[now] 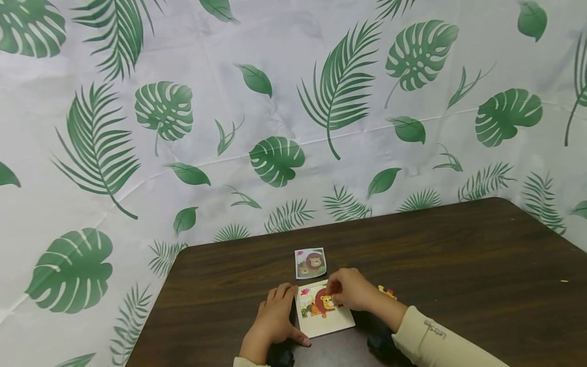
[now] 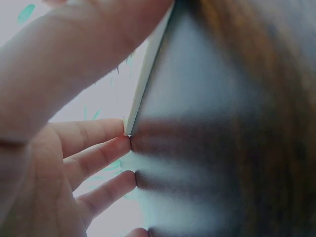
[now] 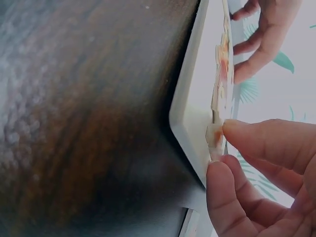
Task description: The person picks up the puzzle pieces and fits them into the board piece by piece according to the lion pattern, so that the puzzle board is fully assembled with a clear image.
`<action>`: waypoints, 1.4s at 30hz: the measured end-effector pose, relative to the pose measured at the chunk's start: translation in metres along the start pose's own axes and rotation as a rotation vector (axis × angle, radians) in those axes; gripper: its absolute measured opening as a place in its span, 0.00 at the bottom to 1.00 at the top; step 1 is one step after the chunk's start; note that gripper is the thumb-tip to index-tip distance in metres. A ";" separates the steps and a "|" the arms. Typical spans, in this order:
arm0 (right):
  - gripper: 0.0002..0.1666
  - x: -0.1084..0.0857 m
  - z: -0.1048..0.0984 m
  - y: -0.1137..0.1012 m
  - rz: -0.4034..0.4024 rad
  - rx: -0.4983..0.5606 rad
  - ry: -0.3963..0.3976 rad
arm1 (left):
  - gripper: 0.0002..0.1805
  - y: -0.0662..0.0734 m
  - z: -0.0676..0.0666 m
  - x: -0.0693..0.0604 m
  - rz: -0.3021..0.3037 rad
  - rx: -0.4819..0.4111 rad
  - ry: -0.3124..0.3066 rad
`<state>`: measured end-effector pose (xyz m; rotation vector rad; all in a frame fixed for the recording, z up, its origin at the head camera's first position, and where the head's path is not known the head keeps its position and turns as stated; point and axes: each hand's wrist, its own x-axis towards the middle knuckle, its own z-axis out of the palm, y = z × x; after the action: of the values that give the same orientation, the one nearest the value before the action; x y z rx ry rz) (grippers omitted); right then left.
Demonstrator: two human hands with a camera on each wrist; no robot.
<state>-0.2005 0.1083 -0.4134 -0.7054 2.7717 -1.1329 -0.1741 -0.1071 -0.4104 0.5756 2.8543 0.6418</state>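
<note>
- Lion jigsaw puzzle point(image 1: 321, 304), partly assembled, lies on a pale puzzle board point(image 1: 332, 326) on the dark wood-grain table point(image 1: 435, 250). Joined pieces cover the board's upper and middle part; the near strip is bare. Its right side is partly hidden by fingers.
- Right hand point(image 1: 355, 291) comes over the board's right side, thumb and fingers clamped on one puzzle piece point(image 3: 214, 138). From the head view the fingers cover most of this piece; the right wrist view shows it edge-on by the joined pieces, and I cannot tell whether it is seated. Its printed picture cannot be made out.
- Left hand point(image 1: 276, 313) rests at the board's left side, fingers extended and thumb spread apart from them near the closest corner. In the left wrist view, fingertips meet the board's edge and the table, while the blurred thumb blocks much of the board.
- Lion picture card point(image 1: 310, 263) lies just beyond the board, its print small and soft.
- Loose puzzle pieces point(image 1: 387, 292) lie right of the board, partly hidden behind the right forearm; their number is unclear.
- Pale sleeves point(image 1: 445, 339) and dark wrist devices point(image 1: 381, 342) are cut off or partly covered.
- Leaf-print cloth point(image 1: 275, 102) hangs behind, running out of frame.
</note>
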 end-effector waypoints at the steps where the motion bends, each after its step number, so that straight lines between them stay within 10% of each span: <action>1: 0.11 0.000 0.000 0.000 0.001 0.002 0.002 | 0.60 0.000 0.000 0.000 0.000 0.002 0.001; 42: 0.05 0.002 -0.014 0.009 0.032 0.078 0.043 | 0.60 -0.001 0.003 0.000 -0.011 -0.007 -0.004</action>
<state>-0.2091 0.1220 -0.4087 -0.6341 2.7461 -1.2567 -0.1740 -0.1064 -0.4137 0.5597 2.8487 0.6477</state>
